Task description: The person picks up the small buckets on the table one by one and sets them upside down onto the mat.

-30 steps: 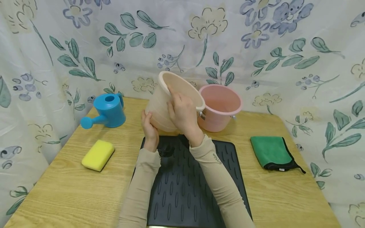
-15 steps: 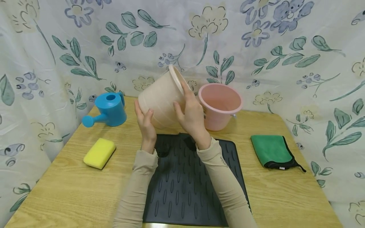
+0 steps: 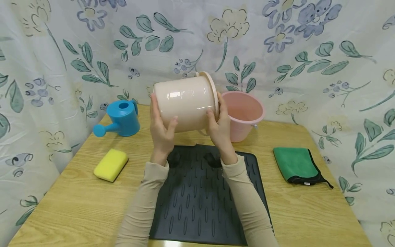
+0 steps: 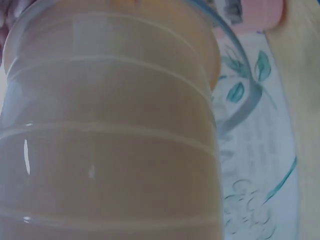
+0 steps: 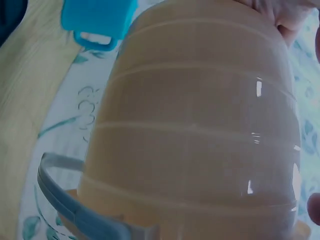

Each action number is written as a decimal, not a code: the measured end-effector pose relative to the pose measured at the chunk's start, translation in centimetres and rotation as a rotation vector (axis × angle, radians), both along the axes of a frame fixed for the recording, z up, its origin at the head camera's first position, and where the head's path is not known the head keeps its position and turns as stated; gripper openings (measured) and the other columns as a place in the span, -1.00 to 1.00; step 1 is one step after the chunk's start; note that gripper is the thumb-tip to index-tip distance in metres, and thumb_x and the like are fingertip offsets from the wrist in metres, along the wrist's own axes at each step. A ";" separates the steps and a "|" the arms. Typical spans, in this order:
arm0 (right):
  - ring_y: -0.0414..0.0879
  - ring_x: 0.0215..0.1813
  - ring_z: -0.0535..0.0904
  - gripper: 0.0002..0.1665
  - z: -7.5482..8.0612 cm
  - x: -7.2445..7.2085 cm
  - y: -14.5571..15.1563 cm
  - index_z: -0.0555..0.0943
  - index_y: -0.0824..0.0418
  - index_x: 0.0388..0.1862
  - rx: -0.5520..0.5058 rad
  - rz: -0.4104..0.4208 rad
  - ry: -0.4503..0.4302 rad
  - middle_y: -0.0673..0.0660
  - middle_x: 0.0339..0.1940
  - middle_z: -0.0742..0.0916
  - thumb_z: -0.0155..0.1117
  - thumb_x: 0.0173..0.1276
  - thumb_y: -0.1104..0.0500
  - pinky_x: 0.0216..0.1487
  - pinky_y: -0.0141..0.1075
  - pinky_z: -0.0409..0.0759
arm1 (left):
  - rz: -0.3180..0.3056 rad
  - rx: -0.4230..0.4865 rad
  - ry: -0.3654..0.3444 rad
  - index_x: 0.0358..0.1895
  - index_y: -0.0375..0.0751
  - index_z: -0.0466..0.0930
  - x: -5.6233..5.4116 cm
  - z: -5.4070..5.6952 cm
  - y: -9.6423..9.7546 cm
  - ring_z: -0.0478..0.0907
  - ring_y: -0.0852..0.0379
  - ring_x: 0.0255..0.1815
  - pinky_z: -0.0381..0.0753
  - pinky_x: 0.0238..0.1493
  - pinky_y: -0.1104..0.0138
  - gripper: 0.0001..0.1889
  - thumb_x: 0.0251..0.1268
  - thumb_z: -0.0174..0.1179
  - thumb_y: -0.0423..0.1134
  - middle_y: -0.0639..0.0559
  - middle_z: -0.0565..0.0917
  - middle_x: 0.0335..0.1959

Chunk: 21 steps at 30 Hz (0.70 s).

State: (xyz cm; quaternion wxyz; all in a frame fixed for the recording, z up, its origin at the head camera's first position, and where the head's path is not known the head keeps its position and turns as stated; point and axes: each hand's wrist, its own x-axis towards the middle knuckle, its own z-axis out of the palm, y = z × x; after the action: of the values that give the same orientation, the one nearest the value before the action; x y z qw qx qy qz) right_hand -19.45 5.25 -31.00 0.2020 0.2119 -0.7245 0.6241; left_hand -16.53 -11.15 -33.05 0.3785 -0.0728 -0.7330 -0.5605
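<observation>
A cream bucket [image 3: 186, 104] is held tipped on its side above the far edge of the black mat [image 3: 192, 209], mouth facing right. The left hand [image 3: 162, 132] holds its base end, thumb on the side wall; the right hand [image 3: 221, 129] grips the rim. A pink bucket [image 3: 240, 131] stands just behind the mat; left of the mat are a blue watering can [image 3: 124, 118] and a yellow sponge [image 3: 110, 164]; right of it lies a green cloth [image 3: 294, 163].
</observation>
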 end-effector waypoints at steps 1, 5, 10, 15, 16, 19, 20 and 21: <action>0.10 0.41 0.35 -0.32 -0.1 0.0 0.2 0.08 0.24 0.54 -0.037 0.012 -0.020 0.21 0.50 0.31 0.00 0.50 0.28 0.34 0.09 0.45 | 0.004 -0.046 0.023 0.54 -0.31 -0.10 0.1 0.1 0.1 0.10 -0.02 0.54 0.29 0.44 -0.07 -0.11 0.13 -0.01 -0.06 -0.14 0.00 0.59; 0.08 0.44 0.34 -0.35 -0.6 -0.1 1.3 0.10 0.22 0.53 -0.211 0.056 -0.091 0.20 0.51 0.31 -0.03 0.51 0.30 0.38 0.10 0.40 | -0.002 -0.252 0.107 0.51 -0.39 -0.07 0.7 0.7 0.4 0.05 -0.06 0.57 0.27 0.46 -0.06 -0.11 0.15 -0.01 -0.02 -0.21 0.00 0.58; 0.10 0.44 0.35 -0.39 -1.2 0.0 2.7 0.15 0.18 0.52 -0.437 0.101 -0.217 0.18 0.50 0.34 -0.09 0.53 0.30 0.40 0.14 0.35 | -0.033 -0.501 0.218 0.47 -0.52 -0.02 1.2 1.3 1.0 -0.03 -0.14 0.59 0.05 0.58 0.06 -0.13 0.18 0.10 -0.08 -0.37 0.04 0.53; 0.03 0.46 0.30 -0.42 -2.1 0.0 3.6 0.14 0.24 0.52 -0.622 0.149 -0.324 0.21 0.49 0.33 -0.17 0.54 0.35 0.49 -0.04 0.28 | -0.026 -0.726 0.305 0.43 -0.58 0.06 1.8 1.8 1.7 0.05 -0.21 0.56 0.02 0.59 0.10 -0.11 0.11 0.20 -0.11 -0.44 0.14 0.48; 0.01 0.47 0.29 -0.42 -2.4 0.0 3.8 0.14 0.25 0.51 -0.658 0.162 -0.340 0.22 0.49 0.32 -0.18 0.55 0.36 0.51 -0.10 0.26 | -0.024 -0.767 0.320 0.42 -0.58 0.08 1.9 1.9 1.8 0.07 -0.22 0.55 0.04 0.59 0.10 -0.11 0.10 0.21 -0.11 -0.44 0.16 0.47; 0.01 0.51 0.22 -0.42 -3.1 0.1 4.4 0.10 0.27 0.53 -0.726 0.215 -0.393 0.23 0.51 0.27 -0.24 0.57 0.34 0.55 -0.17 0.18 | -0.030 -0.879 0.354 0.41 -0.55 0.13 2.3 2.3 2.1 0.14 -0.24 0.52 0.07 0.57 0.10 -0.11 0.07 0.24 -0.09 -0.42 0.21 0.46; 0.01 0.53 0.18 -0.42 -3.3 0.2 4.5 0.08 0.26 0.54 -0.741 0.237 -0.409 0.21 0.53 0.24 -0.25 0.57 0.33 0.56 -0.19 0.14 | -0.035 -0.911 0.361 0.41 -0.54 0.15 2.4 2.5 2.2 0.16 -0.23 0.51 0.09 0.57 0.10 -0.11 0.06 0.26 -0.08 -0.41 0.23 0.45; -0.01 0.55 0.14 -0.41 -3.5 0.2 4.7 0.06 0.25 0.55 -0.755 0.263 -0.426 0.19 0.56 0.22 -0.28 0.58 0.32 0.58 -0.20 0.11 | -0.043 -0.943 0.368 0.41 -0.53 0.16 2.6 2.7 2.2 0.17 -0.23 0.51 0.10 0.56 0.11 -0.11 0.06 0.27 -0.08 -0.40 0.24 0.45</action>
State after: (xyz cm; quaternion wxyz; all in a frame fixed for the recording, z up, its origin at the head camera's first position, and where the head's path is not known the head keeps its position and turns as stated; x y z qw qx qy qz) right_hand -19.22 9.96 -34.51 0.0304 0.0807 -0.4386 0.8946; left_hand -13.95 -8.94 -30.39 0.4156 -0.3483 -0.8259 -0.1543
